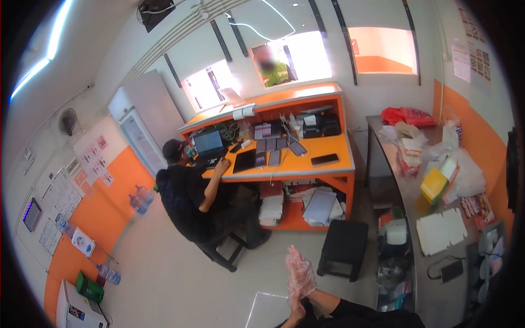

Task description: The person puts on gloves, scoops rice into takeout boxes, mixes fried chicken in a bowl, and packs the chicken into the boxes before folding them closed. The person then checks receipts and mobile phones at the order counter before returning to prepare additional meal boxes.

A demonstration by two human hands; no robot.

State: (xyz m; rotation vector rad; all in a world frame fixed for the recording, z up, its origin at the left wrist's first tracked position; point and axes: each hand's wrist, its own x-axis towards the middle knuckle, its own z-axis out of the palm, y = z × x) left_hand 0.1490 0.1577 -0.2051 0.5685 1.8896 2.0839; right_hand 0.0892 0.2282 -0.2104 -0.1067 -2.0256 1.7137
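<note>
My right hand (301, 270) is inside a clear plastic glove (304, 283), fingers stretched upward, in the lower middle of the head view. Its forearm comes in from the right in a black sleeve. Just below, my left hand (297, 310) is closed at the wrist end of the glove, pinching the loose plastic; part of this hand is cut off by dark clothing. Both hands are held above the pale tiled floor (219, 290). A black stool (343, 246) stands a short way beyond them.
A person in black (186, 197) sits at an orange desk (328, 156) with a laptop (209, 142) and several phones and tablets. Along the right runs a metal counter (432, 295) with white cardboard (442, 230), a yellow box (435, 185) and plastic bags. Someone in green stands outside a window.
</note>
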